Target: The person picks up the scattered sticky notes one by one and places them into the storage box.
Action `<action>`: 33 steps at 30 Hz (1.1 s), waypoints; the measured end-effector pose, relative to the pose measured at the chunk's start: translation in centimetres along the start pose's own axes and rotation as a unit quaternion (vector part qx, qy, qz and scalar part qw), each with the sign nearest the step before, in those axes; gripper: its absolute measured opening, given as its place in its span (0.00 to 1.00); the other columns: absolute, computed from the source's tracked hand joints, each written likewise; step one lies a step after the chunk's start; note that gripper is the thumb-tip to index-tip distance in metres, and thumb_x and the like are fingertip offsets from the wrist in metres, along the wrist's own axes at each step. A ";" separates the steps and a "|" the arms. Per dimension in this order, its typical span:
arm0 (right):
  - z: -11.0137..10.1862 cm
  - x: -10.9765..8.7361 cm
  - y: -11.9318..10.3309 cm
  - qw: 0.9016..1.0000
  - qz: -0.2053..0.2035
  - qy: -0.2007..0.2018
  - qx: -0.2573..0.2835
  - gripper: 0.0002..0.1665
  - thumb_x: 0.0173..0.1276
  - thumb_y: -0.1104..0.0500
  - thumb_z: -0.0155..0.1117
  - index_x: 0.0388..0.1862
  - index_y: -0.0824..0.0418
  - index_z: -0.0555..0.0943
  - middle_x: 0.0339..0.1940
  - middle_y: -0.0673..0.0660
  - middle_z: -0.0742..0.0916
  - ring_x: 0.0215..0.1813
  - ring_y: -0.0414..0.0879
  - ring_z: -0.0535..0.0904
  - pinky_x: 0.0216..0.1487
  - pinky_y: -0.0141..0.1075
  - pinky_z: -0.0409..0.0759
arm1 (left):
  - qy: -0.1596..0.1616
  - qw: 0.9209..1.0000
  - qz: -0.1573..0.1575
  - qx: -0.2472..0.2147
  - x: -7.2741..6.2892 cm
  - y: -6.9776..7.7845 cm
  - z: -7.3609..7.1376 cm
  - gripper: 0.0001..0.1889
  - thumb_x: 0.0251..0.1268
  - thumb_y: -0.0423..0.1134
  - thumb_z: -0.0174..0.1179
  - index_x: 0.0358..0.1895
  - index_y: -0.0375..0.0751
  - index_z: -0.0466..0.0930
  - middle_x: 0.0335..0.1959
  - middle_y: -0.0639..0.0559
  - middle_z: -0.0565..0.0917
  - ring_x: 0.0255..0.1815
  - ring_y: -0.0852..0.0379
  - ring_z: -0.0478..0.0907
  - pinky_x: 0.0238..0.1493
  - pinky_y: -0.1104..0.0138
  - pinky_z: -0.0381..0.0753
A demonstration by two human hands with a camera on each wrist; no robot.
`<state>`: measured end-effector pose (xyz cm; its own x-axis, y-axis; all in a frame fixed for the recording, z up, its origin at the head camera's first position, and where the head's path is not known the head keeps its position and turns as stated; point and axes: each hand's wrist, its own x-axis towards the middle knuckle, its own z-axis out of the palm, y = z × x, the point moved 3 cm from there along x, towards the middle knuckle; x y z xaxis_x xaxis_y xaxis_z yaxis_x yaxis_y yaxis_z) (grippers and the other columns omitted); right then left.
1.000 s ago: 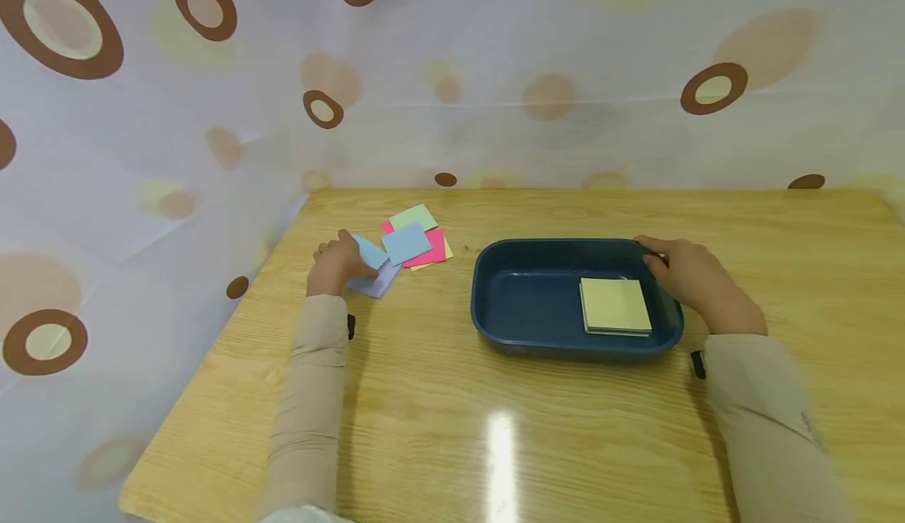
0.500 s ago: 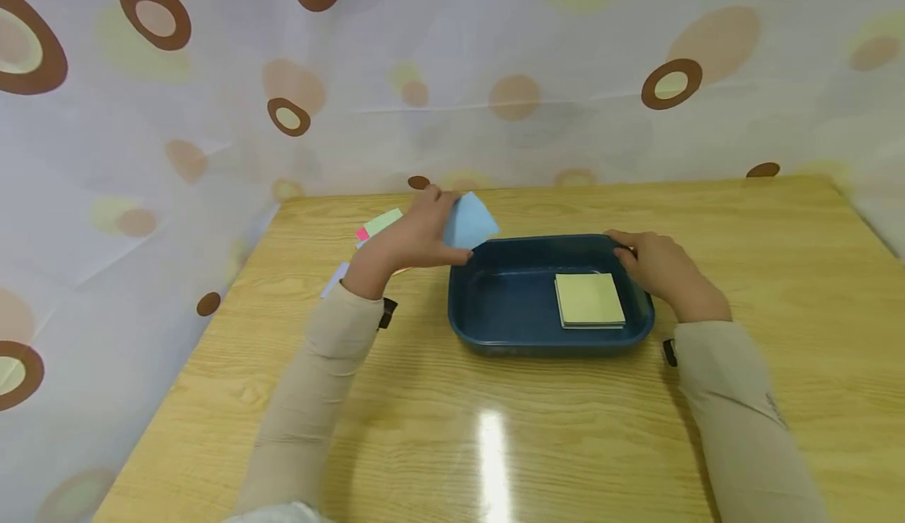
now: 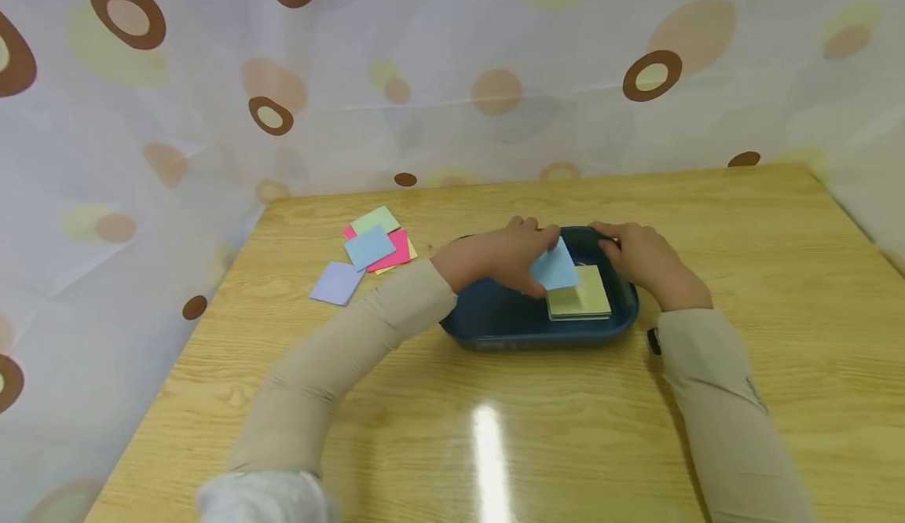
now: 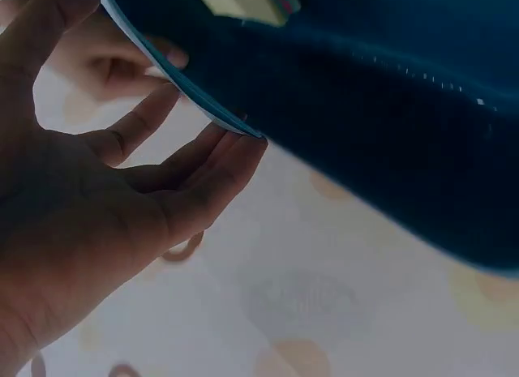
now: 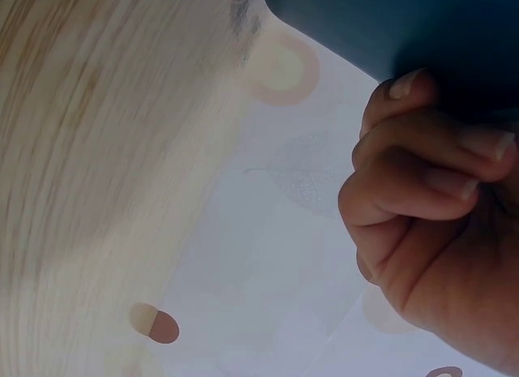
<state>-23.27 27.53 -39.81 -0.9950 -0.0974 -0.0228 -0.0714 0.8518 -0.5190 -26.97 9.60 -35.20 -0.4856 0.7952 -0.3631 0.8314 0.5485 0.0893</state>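
Note:
My left hand (image 3: 503, 257) pinches a thin light blue sticky note pad (image 3: 557, 267) between thumb and fingers, above a dark blue tray (image 3: 526, 342). Seen from the left wrist, the blue pad (image 4: 197, 96) is slightly bowed along its edge. Inside the tray's right half lies a stack of square pale yellow sticky notes (image 3: 588, 297), partly covered by the blue pad. With fingers curled over the tray's far right corner, my right hand (image 3: 642, 260) grips its rim. The right wrist view shows those bent fingers (image 5: 418, 162) against the tray's outer wall.
Left of the tray, a loose group of sticky notes lies on the wooden table (image 3: 594, 444): a light blue one (image 3: 370, 247), a green one (image 3: 376, 219), a pink one (image 3: 400, 250) and a lavender one (image 3: 337, 283). A patterned curtain (image 3: 452, 75) hangs behind.
My left hand has lifted the light blue pad from the group on the left and carried it right, over the tray. The right hand keeps its grip on the rim.

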 end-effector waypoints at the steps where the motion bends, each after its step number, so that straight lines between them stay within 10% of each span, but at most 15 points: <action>1: 0.0 0.0 0.0 1.000 0.001 -0.001 0.001 0.27 0.76 0.62 0.48 0.71 0.68 0.64 0.11 0.52 0.68 0.14 0.43 0.62 0.21 0.37 0.64 | -0.017 1.000 0.003 0.011 0.6 0.3 0.2 0.35 0.63 0.53 0.62 0.67 0.42 0.59 0.61 0.42 0.67 0.59 0.46 0.64 0.57 0.61 0.67; 8: 0.5 0.1 0.1 1.000 0.002 -0.013 0.005 0.27 0.76 0.62 0.48 0.71 0.68 0.63 0.09 0.52 0.68 0.12 0.42 0.62 0.19 0.36 0.64 | -0.099 0.993 0.014 0.068 4.1 1.6 1.5 0.43 0.66 0.55 0.58 0.75 0.42 0.47 0.72 0.47 0.63 0.74 0.44 0.53 0.69 0.59 0.58; 33: -0.1 -0.1 0.0 1.000 -0.001 -0.002 0.000 0.27 0.76 0.63 0.48 0.71 0.68 0.64 0.09 0.53 0.69 0.12 0.43 0.62 0.18 0.37 0.64 | -0.103 0.992 0.019 0.077 5.8 2.8 2.7 0.46 0.66 0.55 0.58 0.75 0.35 0.42 0.73 0.38 0.56 0.72 0.46 0.57 0.69 0.63 0.59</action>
<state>-23.16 27.65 -39.72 -0.9946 -0.1013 -0.0246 -0.0739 0.8517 -0.5188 -26.71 15.09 -39.60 -0.4013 0.7364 -0.5447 0.8868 0.4611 -0.0300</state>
